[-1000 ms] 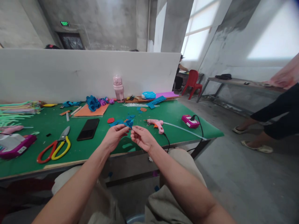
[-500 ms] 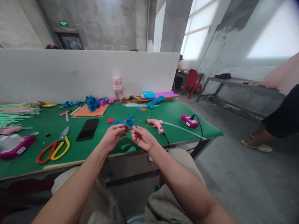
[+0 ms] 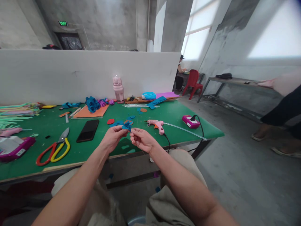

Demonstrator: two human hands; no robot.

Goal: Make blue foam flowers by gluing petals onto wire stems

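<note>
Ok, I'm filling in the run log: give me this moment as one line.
left hand: pinching blue felt piece | right hand: pinching same piece | near: pink glue gun, black phone, scissors on green table

We are sitting in a bare craft workshop: raw concrete walls and floor are surrounding us, and a green exit sign [image 3: 62, 23] is glowing over a dark doorway. A green-topped worktable [image 3: 178, 116] is carrying scissors [image 3: 53, 147], a pink glue gun [image 3: 157, 124], felt flowers [image 3: 92, 104] and foam sheets [image 3: 92, 111]. A white partition [image 3: 70, 73] is screening further workers; a red chair [image 3: 193, 82] is standing beyond.
</note>
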